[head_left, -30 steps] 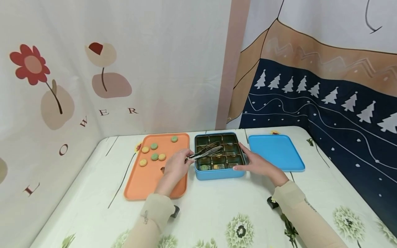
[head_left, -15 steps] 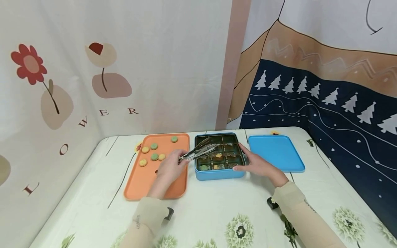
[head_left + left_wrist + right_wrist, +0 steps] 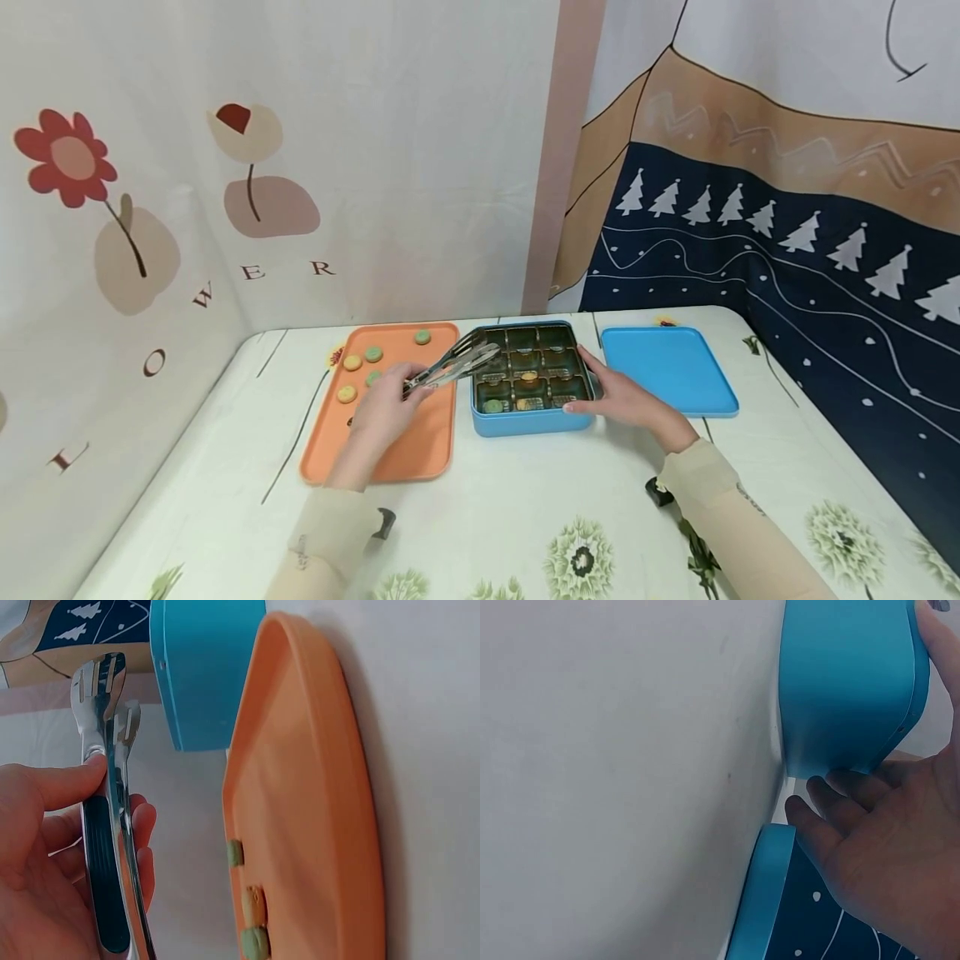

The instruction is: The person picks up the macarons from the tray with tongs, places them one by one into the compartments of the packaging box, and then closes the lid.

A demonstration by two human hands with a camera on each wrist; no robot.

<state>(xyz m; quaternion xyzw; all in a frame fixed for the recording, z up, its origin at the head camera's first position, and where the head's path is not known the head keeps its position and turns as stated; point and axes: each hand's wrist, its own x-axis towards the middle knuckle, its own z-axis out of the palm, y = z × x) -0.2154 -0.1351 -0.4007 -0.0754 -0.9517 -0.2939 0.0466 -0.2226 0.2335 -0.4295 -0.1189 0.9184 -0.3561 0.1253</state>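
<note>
My left hand (image 3: 384, 410) holds metal tongs (image 3: 457, 363) above the orange tray (image 3: 408, 454). The tong ends point right, spread slightly apart with nothing between them, near the left rim of a blue box (image 3: 528, 422). In the left wrist view the thumb presses one dark grip of the tongs (image 3: 105, 877), fingers behind the other side. Green and yellow macarons (image 3: 352, 362) lie on the tray. In the box's divided insert sit a green macaron (image 3: 492, 406) and yellow macarons (image 3: 529, 403). My right hand (image 3: 626, 397) rests against the box's right side, thumb at the front corner, fingers fairly straight.
A flat blue lid (image 3: 667, 371) lies to the right of the box. The tablecloth (image 3: 510, 492) is white with a flower print. Printed curtains (image 3: 435, 167) hang behind and beside the table.
My left hand and the tongs have moved left, from over the box to over the tray. A yellow macaron in the box's middle has come into sight. My right hand has stayed put.
</note>
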